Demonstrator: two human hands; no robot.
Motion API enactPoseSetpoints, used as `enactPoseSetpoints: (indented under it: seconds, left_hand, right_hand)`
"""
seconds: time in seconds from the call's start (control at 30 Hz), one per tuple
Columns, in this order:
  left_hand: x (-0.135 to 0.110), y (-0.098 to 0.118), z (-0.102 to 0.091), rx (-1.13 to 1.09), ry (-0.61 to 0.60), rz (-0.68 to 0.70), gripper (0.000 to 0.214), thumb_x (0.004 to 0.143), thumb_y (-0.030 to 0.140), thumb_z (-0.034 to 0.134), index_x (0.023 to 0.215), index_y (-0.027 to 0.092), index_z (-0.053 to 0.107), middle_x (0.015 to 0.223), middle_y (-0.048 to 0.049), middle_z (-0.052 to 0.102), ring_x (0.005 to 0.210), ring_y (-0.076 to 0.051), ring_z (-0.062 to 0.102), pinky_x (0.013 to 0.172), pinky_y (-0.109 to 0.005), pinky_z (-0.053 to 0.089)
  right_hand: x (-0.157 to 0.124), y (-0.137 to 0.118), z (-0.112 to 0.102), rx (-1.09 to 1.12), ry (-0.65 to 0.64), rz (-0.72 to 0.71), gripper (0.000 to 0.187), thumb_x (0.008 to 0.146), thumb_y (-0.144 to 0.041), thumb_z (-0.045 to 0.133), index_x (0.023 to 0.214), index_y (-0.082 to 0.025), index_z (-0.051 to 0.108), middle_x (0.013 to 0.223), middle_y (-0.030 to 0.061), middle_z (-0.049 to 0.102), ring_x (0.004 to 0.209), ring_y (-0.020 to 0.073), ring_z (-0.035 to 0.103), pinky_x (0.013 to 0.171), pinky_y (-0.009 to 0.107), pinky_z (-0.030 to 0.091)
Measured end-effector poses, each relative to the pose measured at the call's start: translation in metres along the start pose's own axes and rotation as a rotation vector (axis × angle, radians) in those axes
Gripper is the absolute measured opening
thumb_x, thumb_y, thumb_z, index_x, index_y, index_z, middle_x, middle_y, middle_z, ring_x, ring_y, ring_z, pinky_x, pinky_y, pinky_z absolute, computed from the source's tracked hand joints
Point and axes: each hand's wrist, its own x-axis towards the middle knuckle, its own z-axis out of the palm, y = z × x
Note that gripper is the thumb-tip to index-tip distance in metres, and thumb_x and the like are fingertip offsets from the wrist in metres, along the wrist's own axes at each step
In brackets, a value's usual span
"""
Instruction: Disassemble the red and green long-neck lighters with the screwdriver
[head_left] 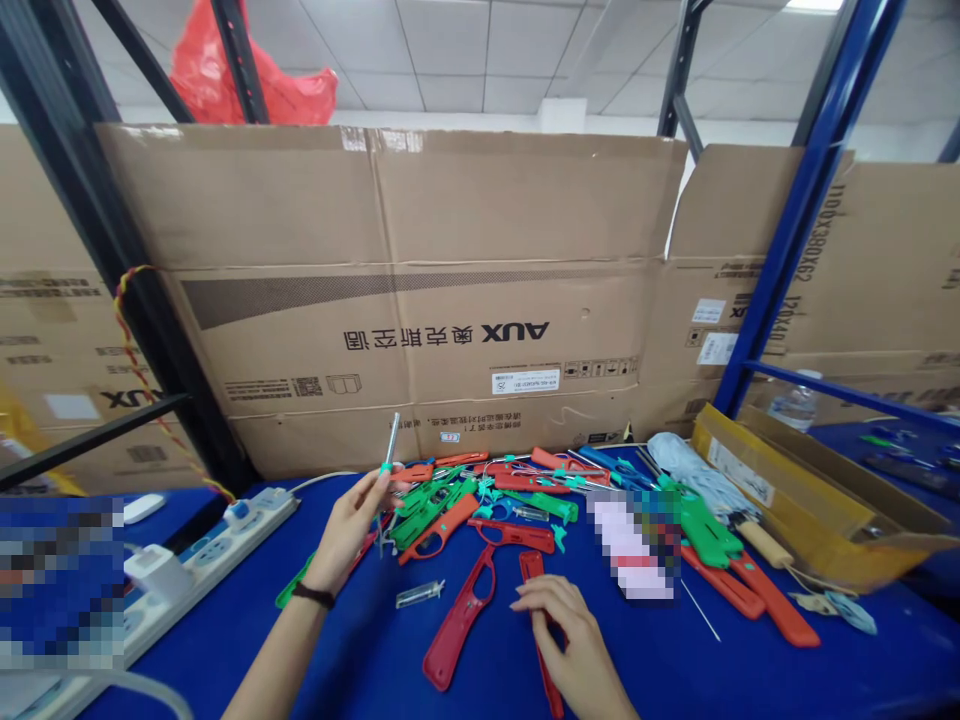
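Note:
My left hand (349,525) is raised above the blue table (375,660), fingers pinched on a thin metal tube (391,443) with a green fitting at its base, held upright. My right hand (566,630) rests on the table with curled fingers on a long red plastic shell (541,640). Another red handle-shaped shell (459,625) lies just left of it. A small clear plastic part (420,594) lies between my hands. Behind them is a pile of red, green and orange shells (480,495).
A white power strip (202,560) with a plugged adapter lies at the left. Large cardboard boxes (420,300) wall off the back. An open yellow-brown carton (810,495) sits at the right, with more red and green shells (720,550) before it. Blue and black rack posts stand on both sides.

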Motion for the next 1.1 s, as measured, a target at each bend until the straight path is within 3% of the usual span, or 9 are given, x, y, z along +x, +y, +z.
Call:
enactPoseSetpoints:
  seconds: [0.23, 0.37, 0.47, 0.53, 0.63, 0.73, 0.83, 0.93, 1.1]
  left_hand:
    - [-0.005, 0.044, 0.012, -0.259, -0.002, 0.162, 0.043, 0.082, 0.053, 0.054, 0.108, 0.018, 0.052, 0.108, -0.0108, 0.068, 0.091, -0.023, 0.068, 0.087, -0.038, 0.05]
    - [-0.005, 0.054, 0.015, -0.108, -0.065, 0.285, 0.04, 0.085, 0.05, 0.052, 0.107, 0.016, 0.054, 0.11, -0.0125, 0.068, 0.103, -0.026, 0.063, 0.093, -0.042, 0.047]
    - [-0.01, 0.059, 0.019, 0.094, -0.249, 0.348, 0.034, 0.088, 0.043, 0.05, 0.11, 0.019, 0.058, 0.115, -0.0095, 0.066, 0.105, -0.024, 0.062, 0.1, -0.045, 0.041]
    - [-0.011, 0.06, 0.02, 0.271, -0.315, 0.433, 0.028, 0.087, 0.039, 0.053, 0.108, 0.023, 0.063, 0.12, -0.0069, 0.064, 0.112, -0.024, 0.058, 0.107, -0.049, 0.03]
    - [-0.009, 0.051, 0.015, 0.378, -0.298, 0.509, 0.034, 0.088, 0.035, 0.051, 0.12, 0.025, 0.059, 0.138, -0.0068, 0.049, 0.129, -0.025, 0.042, 0.11, -0.046, 0.027]
    - [-0.005, 0.024, 0.005, 0.454, -0.289, 0.466, 0.045, 0.093, 0.024, 0.035, 0.138, 0.022, 0.038, 0.143, -0.0073, 0.043, 0.131, -0.019, 0.039, 0.106, -0.039, 0.035]
    - [-0.006, -0.01, 0.003, 0.6, -0.346, 0.459, 0.042, 0.085, 0.011, 0.04, 0.123, 0.022, 0.055, 0.127, -0.0061, 0.06, 0.12, -0.019, 0.052, 0.103, -0.037, 0.04]
    - [-0.01, -0.032, 0.012, 0.67, -0.325, 0.467, 0.031, 0.083, 0.013, 0.047, 0.107, 0.024, 0.063, 0.112, -0.0052, 0.068, 0.109, -0.022, 0.059, 0.105, -0.048, 0.034]
    - [-0.006, -0.034, 0.025, 0.727, -0.286, 0.55, 0.02, 0.09, 0.026, 0.048, 0.099, 0.025, 0.066, 0.103, -0.0047, 0.07, 0.103, -0.022, 0.061, 0.106, -0.048, 0.029]
  right_hand:
    - [0.029, -0.021, -0.003, 0.118, -0.004, -0.02, 0.024, 0.088, -0.017, 0.043, 0.092, -0.025, 0.065, 0.1, 0.0052, 0.066, 0.1, 0.0202, 0.059, 0.09, 0.037, 0.044]
    - [0.058, -0.039, 0.01, 0.262, 0.001, -0.031, 0.022, 0.088, -0.02, 0.045, 0.098, -0.024, 0.064, 0.103, 0.0055, 0.065, 0.099, 0.02, 0.059, 0.089, 0.036, 0.045]
    - [0.091, -0.056, 0.027, 0.439, -0.014, 0.043, 0.035, 0.082, -0.028, 0.056, 0.116, -0.023, 0.056, 0.098, 0.0054, 0.065, 0.071, 0.0161, 0.061, 0.057, 0.026, 0.049]
    - [0.114, -0.067, 0.037, 0.566, -0.018, 0.047, 0.031, 0.075, -0.027, 0.063, 0.106, -0.022, 0.061, 0.093, 0.0036, 0.066, 0.065, 0.015, 0.059, 0.057, 0.026, 0.048]
    - [0.138, -0.073, 0.047, 0.701, -0.017, 0.077, 0.014, 0.076, -0.033, 0.063, 0.078, -0.02, 0.066, 0.069, 0.0001, 0.065, 0.061, 0.0162, 0.06, 0.061, 0.028, 0.049]
    - [0.146, -0.066, 0.05, 0.793, 0.007, 0.139, 0.036, 0.082, -0.051, 0.051, 0.075, -0.018, 0.063, 0.061, 0.0007, 0.063, 0.052, 0.0162, 0.06, 0.054, 0.029, 0.05]
    - [0.142, -0.054, 0.048, 0.88, 0.074, 0.208, 0.05, 0.081, -0.064, 0.044, 0.078, -0.017, 0.061, 0.063, 0.0019, 0.063, 0.049, 0.0159, 0.059, 0.049, 0.029, 0.05]
    - [0.136, -0.044, 0.041, 0.925, 0.149, 0.248, 0.051, 0.078, -0.067, 0.047, 0.076, -0.018, 0.059, 0.061, 0.0019, 0.062, 0.049, 0.0162, 0.059, 0.047, 0.028, 0.048]
    - [0.125, -0.031, 0.02, 0.914, 0.321, 0.268, 0.044, 0.078, -0.063, 0.052, 0.072, -0.019, 0.057, 0.061, 0.0008, 0.061, 0.049, 0.0151, 0.055, 0.046, 0.027, 0.044]
